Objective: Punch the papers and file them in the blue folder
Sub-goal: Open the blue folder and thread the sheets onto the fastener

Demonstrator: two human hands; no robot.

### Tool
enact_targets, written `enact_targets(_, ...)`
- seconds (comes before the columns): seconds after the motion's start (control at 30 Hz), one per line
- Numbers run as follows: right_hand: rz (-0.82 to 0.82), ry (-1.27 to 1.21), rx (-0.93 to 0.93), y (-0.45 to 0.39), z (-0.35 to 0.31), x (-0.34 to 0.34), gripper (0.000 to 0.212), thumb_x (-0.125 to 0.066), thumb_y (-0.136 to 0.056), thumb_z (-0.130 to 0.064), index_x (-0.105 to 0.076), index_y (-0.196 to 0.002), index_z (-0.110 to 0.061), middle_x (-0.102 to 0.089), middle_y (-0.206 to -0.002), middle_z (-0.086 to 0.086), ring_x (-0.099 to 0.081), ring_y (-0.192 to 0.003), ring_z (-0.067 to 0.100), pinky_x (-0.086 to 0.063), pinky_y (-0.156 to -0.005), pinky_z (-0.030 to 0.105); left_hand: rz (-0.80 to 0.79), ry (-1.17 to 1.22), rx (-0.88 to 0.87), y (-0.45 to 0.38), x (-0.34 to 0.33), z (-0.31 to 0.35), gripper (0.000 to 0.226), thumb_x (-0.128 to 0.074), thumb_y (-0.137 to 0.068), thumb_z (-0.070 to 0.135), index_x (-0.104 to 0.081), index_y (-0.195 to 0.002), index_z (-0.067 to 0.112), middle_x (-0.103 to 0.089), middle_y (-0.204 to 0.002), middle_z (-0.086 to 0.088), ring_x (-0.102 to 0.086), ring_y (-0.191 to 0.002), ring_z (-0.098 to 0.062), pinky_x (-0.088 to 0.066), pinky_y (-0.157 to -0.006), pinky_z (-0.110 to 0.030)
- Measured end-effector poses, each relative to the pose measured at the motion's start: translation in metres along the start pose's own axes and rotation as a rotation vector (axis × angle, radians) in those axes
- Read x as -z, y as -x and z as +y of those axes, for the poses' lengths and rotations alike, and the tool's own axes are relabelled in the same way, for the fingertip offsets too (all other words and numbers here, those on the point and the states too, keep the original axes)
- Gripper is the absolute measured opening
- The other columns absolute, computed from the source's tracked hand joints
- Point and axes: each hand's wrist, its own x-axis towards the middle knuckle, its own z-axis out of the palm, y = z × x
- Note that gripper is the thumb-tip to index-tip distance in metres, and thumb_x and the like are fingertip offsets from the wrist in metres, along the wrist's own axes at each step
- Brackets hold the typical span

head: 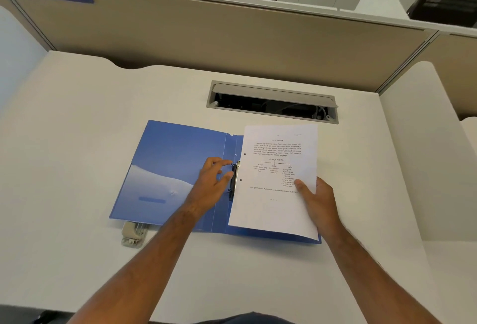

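1. Folder [175,166]: blue, lying open on the tabletop [77,122], its spine running away from the person. The front cover lies flat to the left.
2. Clip [234,181]: the metal filing mechanism beside the spine, its long axis parallel to the spine. One prong shows near its far end.
3. Papers [273,189]: a printed stack lying on the folder's right half, long axis roughly parallel to the clip. Two punched holes show along the left margin, just right of the clip; they appear not yet threaded on.
4. Left hand [214,181]: fingers loosely bent, thumb and fingertips touching the clip. Whether they pinch it cannot be told.
5. Right hand [316,201]: grips the stack's right edge, thumb on top of the sheet, fingers hidden beneath.
6. Punch [134,236]: partly tucked under the cover's near edge, well apart from both hands.
7. Key relation: the holes lie immediately right of the clip, so filing likely calls for a short leftward shift of the stack by the right hand, the left hand being nearer the clip.
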Motion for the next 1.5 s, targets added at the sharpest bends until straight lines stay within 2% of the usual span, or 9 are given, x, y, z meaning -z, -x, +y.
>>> enact_targets(0.17, -0.024, 0.049, -0.001, -0.001, 0.001, -0.005, 0.021, -0.069, -0.099, -0.028, -0.070, -0.118, -0.019, -0.076, -0.109, -0.011, -0.074, -0.085, 0.000, -0.056, -0.065, 0.014, -0.054, -0.075, 0.019, -0.014, -0.002, -0.008, 0.037, -0.066, -0.101, 0.027, -0.060, -0.137, 0.033, -0.049, -0.133, 0.007, -0.055, -0.113, -0.009, -0.051, -0.098, -0.027)
enact_targets(0.3, -0.023, 0.071, -0.014, 0.001, 0.005, -0.007, 0.017, -0.071, -0.098, -0.029, -0.072, -0.113, -0.022, -0.078, -0.107, -0.011, -0.076, -0.088, 0.004, -0.062, -0.079, 0.029, -0.118, -0.133, 0.024, -0.018, -0.007, -0.016, 0.045, -0.072, -0.097, 0.028, -0.060, -0.140, 0.030, -0.050, -0.125, 0.007, -0.056, -0.112, -0.014, -0.054, -0.102, -0.034)
enact_targets(0.4, -0.020, 0.070, -0.013, 0.003, 0.007, -0.007, 0.016, -0.071, -0.098, -0.028, -0.073, -0.113, -0.022, -0.079, -0.105, -0.012, -0.076, -0.090, 0.007, -0.059, -0.075, 0.027, -0.137, -0.169, 0.015, -0.020, -0.010, -0.019, 0.046, -0.072, -0.097, 0.031, -0.060, -0.141, 0.028, -0.050, -0.125, 0.008, -0.056, -0.119, -0.016, -0.052, -0.105, -0.034)
enact_targets(0.57, -0.009, 0.083, -0.012, 0.006, 0.004, -0.006, 0.019, -0.071, -0.098, -0.029, -0.072, -0.115, -0.020, -0.078, -0.105, -0.012, -0.076, -0.087, 0.004, -0.059, -0.072, 0.022, -0.158, -0.270, 0.023, -0.020, -0.014, -0.022, 0.052, -0.069, -0.097, 0.039, -0.055, -0.147, 0.032, -0.051, -0.135, 0.005, -0.049, -0.128, -0.019, -0.048, -0.111, -0.041)
enact_targets(0.67, -0.004, 0.087, -0.026, 0.006, 0.005, -0.005, 0.019, -0.071, -0.098, -0.030, -0.073, -0.113, -0.020, -0.079, -0.104, -0.011, -0.076, -0.088, 0.007, -0.060, -0.074, 0.026, -0.175, -0.319, 0.033, -0.020, -0.016, -0.021, 0.056, -0.065, -0.099, 0.042, -0.048, -0.152, 0.036, -0.050, -0.142, 0.003, -0.045, -0.133, -0.021, -0.046, -0.113, -0.044)
enact_targets(0.8, -0.001, 0.085, -0.032, 0.007, 0.002, -0.005, 0.018, -0.071, -0.098, -0.031, -0.072, -0.111, -0.020, -0.079, -0.103, -0.011, -0.076, -0.085, 0.006, -0.057, -0.067, 0.020, -0.201, -0.363, 0.036, -0.021, -0.017, -0.018, 0.058, -0.060, -0.102, 0.043, -0.040, -0.156, 0.039, -0.049, -0.147, 0.002, -0.042, -0.137, -0.023, -0.042, -0.114, -0.045)
enact_targets(0.97, -0.009, 0.084, -0.040, 0.008, 0.003, -0.004, 0.019, -0.071, -0.098, -0.032, -0.071, -0.113, -0.021, -0.079, -0.105, -0.010, -0.077, -0.088, 0.009, -0.062, -0.076, 0.031, -0.256, -0.350, 0.044, -0.022, -0.012, -0.017, 0.061, -0.062, -0.101, 0.042, -0.036, -0.156, 0.042, -0.046, -0.152, 0.003, -0.039, -0.141, -0.025, -0.041, -0.116, -0.049)
enact_targets(1.33, 0.005, 0.117, -0.034, 0.012, 0.000, -0.003, 0.021, -0.068, -0.099, -0.032, -0.069, -0.116, -0.019, -0.076, -0.110, -0.007, -0.075, -0.094, 0.015, -0.062, -0.080, 0.035, -0.314, -0.338, 0.038, -0.021, -0.006, -0.012, 0.062, -0.070, -0.097, 0.033, -0.044, -0.154, 0.035, -0.041, -0.157, 0.001, -0.034, -0.146, -0.026, -0.035, -0.119, -0.048)
enact_targets(1.5, 0.011, 0.137, -0.035, 0.009, 0.000, -0.002, 0.021, -0.067, -0.100, -0.031, -0.069, -0.116, -0.019, -0.075, -0.109, -0.008, -0.074, -0.094, 0.014, -0.058, -0.076, 0.030, -0.311, -0.382, 0.016, -0.020, -0.008, -0.013, 0.063, -0.074, -0.093, 0.038, -0.047, -0.151, 0.039, -0.042, -0.153, 0.004, -0.036, -0.143, -0.024, -0.037, -0.118, -0.047)
